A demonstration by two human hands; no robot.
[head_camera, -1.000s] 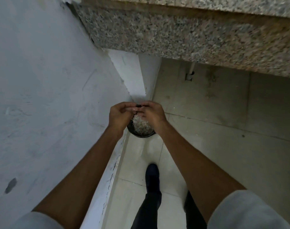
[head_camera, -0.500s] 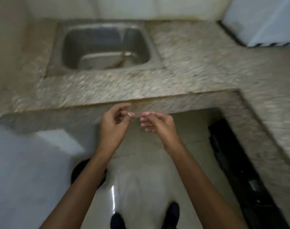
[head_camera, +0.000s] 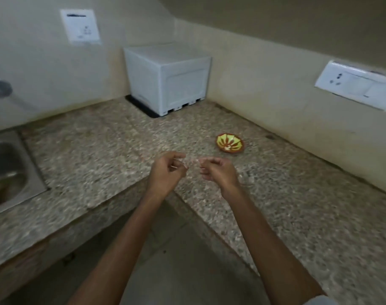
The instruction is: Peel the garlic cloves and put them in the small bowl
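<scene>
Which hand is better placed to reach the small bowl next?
Right. The right hand is nearer the bowl, which sits on the counter beyond it; the left hand is farther. No clove can be made out.

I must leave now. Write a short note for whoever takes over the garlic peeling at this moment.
Left hand: fingers curled, pinching a small pale bit; clove or skin, too blurred to tell.
Right hand: fingers curled, contents hidden.
Small bowl: on the granite counter, beyond the right hand, untouched.
Done: unclear; the bowl's contents cannot be read.
Left to do: finish peeling, put the cloves in the bowl.
</scene>
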